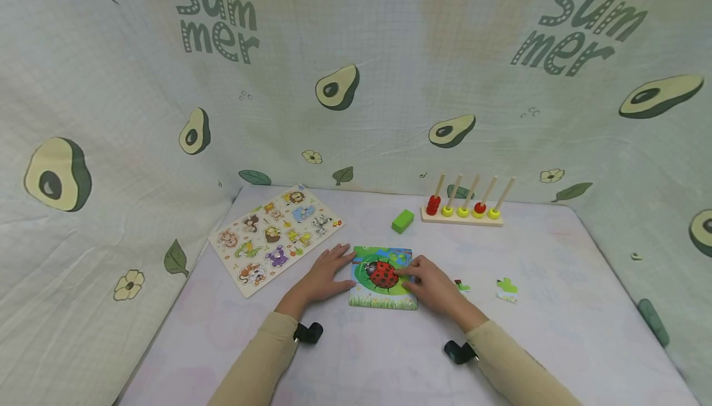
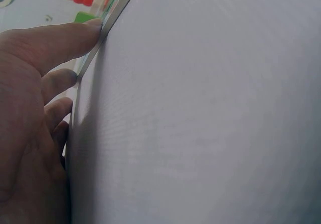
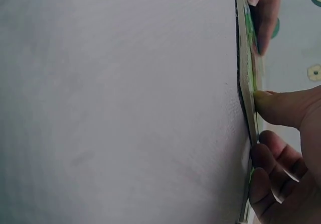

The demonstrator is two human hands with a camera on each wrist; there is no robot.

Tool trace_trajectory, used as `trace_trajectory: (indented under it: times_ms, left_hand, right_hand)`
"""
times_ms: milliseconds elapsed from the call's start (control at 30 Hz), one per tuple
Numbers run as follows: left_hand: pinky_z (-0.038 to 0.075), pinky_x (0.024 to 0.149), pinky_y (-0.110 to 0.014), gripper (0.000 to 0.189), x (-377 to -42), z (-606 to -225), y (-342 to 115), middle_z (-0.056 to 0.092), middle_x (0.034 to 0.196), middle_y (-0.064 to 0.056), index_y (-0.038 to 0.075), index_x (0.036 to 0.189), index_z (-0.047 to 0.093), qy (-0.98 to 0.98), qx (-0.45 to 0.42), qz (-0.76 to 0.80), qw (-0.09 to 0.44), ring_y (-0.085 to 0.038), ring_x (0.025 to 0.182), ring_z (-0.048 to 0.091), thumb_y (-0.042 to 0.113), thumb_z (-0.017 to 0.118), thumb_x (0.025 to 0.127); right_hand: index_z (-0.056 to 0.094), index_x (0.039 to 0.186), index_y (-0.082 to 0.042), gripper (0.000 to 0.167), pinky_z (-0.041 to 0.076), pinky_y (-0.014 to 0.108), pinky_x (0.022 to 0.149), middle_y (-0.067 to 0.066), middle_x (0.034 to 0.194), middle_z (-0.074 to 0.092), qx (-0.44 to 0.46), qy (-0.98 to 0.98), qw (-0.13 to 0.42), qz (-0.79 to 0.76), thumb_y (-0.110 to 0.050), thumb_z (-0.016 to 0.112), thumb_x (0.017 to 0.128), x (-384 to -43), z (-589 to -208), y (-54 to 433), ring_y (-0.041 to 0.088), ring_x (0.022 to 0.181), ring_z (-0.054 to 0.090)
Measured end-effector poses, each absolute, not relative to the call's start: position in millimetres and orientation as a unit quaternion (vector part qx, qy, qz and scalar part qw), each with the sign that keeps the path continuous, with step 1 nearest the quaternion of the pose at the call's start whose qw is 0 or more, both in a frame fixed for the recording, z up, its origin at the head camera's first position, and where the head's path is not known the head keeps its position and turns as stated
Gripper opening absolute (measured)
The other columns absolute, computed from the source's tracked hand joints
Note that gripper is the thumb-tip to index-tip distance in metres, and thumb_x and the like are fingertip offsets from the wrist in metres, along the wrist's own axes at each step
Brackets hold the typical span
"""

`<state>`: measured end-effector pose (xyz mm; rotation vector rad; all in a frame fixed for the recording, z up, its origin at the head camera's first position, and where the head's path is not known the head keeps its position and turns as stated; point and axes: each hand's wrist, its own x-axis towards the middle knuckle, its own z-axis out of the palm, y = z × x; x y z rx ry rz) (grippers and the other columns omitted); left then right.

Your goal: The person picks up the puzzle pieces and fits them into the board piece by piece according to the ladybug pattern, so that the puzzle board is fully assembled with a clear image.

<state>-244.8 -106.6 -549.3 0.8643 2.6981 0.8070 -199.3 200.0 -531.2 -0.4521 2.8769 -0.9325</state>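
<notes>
A square ladybug jigsaw puzzle [image 1: 384,300] lies flat on the table, its red ladybug in the middle on green. My left hand [image 1: 324,275] rests at its left edge, fingers spread, with the thumb on the near part of that edge. From the right, my right hand [image 1: 432,285] reaches over the puzzle, its index fingertip on the ladybug and the thumb lower on the right side. In the right wrist view the right thumb [image 3: 281,108] presses the board's face while the other fingers curl loosely by its edge. Two loose puzzle pieces [image 1: 507,290] lie right of this hand.
A wooden animal peg puzzle [image 1: 289,251] lies at the left. Behind the ladybug puzzle is a green block [image 1: 403,221]. A bead counting stand [image 1: 461,220] with upright pegs and red and yellow beads stands at the back right, before the printed cloth wall.
</notes>
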Motion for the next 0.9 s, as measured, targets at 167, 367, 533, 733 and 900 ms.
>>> trace_trajectory:
  times_ms: [167, 367, 533, 733, 900]
  left_hand:
    - [0.006, 0.128, -0.046, 0.071, -244.9, -549.8, -106.3, 0.026, 0.167, -0.007, 0.015, 0.158, 0.040, 0.913, 0.291, 0.270, 0.097, -0.028, 0.156, 0.012, 0.043, 0.066, 0.097]
    - [0.007, 0.128, -0.046, 0.071, -244.2, -548.7, -105.9, 0.026, 0.167, -0.007, 0.015, 0.157, 0.041, 0.912, 0.290, 0.275, 0.097, -0.028, 0.156, 0.012, 0.042, 0.066, 0.097]
    - [0.006, 0.128, -0.046, 0.071, -243.6, -547.5, -106.5, 0.025, 0.167, -0.007, 0.015, 0.157, 0.040, 0.913, 0.287, 0.272, 0.100, -0.027, 0.157, 0.012, 0.043, 0.066, 0.097]
    - [0.006, 0.128, -0.046, 0.071, -243.6, -546.3, -106.7, 0.025, 0.168, -0.007, 0.015, 0.157, 0.040, 0.913, 0.287, 0.273, 0.101, -0.027, 0.157, 0.011, 0.043, 0.066, 0.097]
    - [0.006, 0.128, -0.046, 0.071, -243.2, -546.6, -106.2, 0.025, 0.168, -0.006, 0.015, 0.157, 0.040, 0.912, 0.286, 0.275, 0.104, -0.028, 0.157, 0.011, 0.043, 0.066, 0.097]
  right_hand:
    - [0.076, 0.123, -0.020, 0.029, 0.041, 0.027, 0.069, -0.001, 0.098, 0.050, -0.162, 0.943, 0.040, -0.288, -0.016, 0.074, 0.094, -200.5, -531.2, 199.7, 0.012, 0.084, 0.045]
    - [0.075, 0.124, -0.017, 0.029, 0.042, 0.027, 0.072, -0.003, 0.099, 0.049, -0.188, 0.941, 0.033, -0.281, -0.011, 0.071, 0.095, -201.3, -529.3, 202.4, 0.012, 0.086, 0.045]
    - [0.075, 0.124, -0.018, 0.030, 0.043, 0.027, 0.072, -0.004, 0.100, 0.049, -0.186, 0.940, 0.034, -0.284, -0.011, 0.071, 0.096, -201.8, -528.6, 202.6, 0.012, 0.086, 0.046]
    - [0.075, 0.125, -0.018, 0.030, 0.044, 0.029, 0.073, -0.004, 0.102, 0.051, -0.176, 0.940, 0.039, -0.291, -0.011, 0.071, 0.096, -201.2, -528.5, 201.4, 0.012, 0.087, 0.046]
    - [0.074, 0.126, -0.019, 0.031, 0.047, 0.030, 0.075, -0.003, 0.106, 0.054, -0.161, 0.940, 0.046, -0.296, -0.012, 0.070, 0.097, -199.9, -528.4, 201.2, 0.011, 0.088, 0.048]
